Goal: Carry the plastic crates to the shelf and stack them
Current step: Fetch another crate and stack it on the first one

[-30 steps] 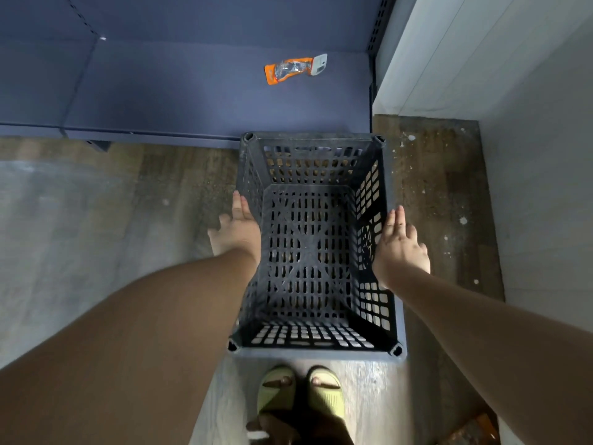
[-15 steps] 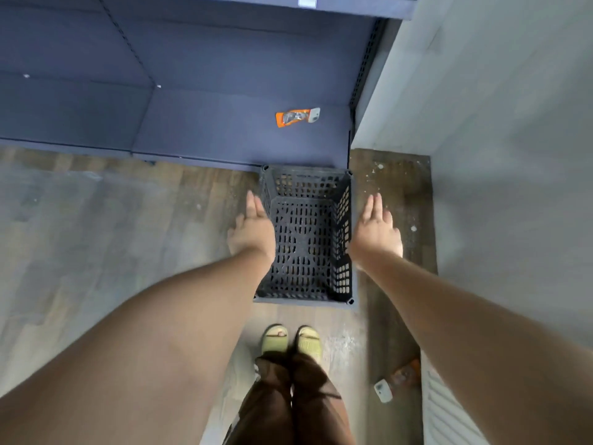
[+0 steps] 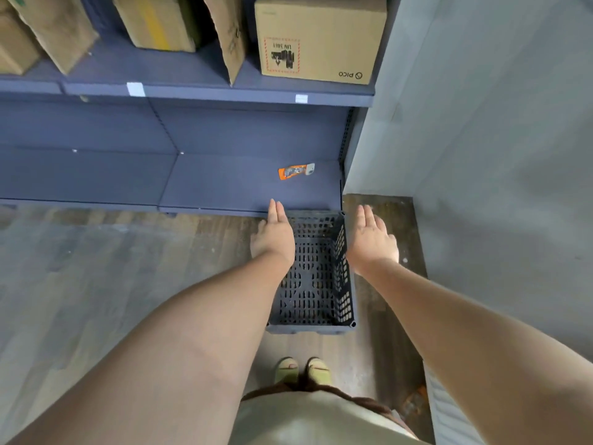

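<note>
A dark slotted plastic crate (image 3: 313,284) stands empty on the wooden floor, its far end against the front edge of the blue bottom shelf (image 3: 224,187). My left hand (image 3: 274,236) hovers with straight fingers above the crate's left side, hiding part of that wall. My right hand (image 3: 369,240) hangs flat and open above the floor just right of the crate. Neither hand touches the crate.
A small orange packet (image 3: 295,171) lies on the bottom shelf behind the crate. Cardboard boxes (image 3: 317,36) fill the shelf above. A grey wall (image 3: 481,139) closes the right side. My feet in green sandals (image 3: 301,370) stand just behind the crate.
My hands have left the crate's sides and risen as I stood up. The crate stays on the floor and looks smaller; the upper shelf with boxes has come into view.
</note>
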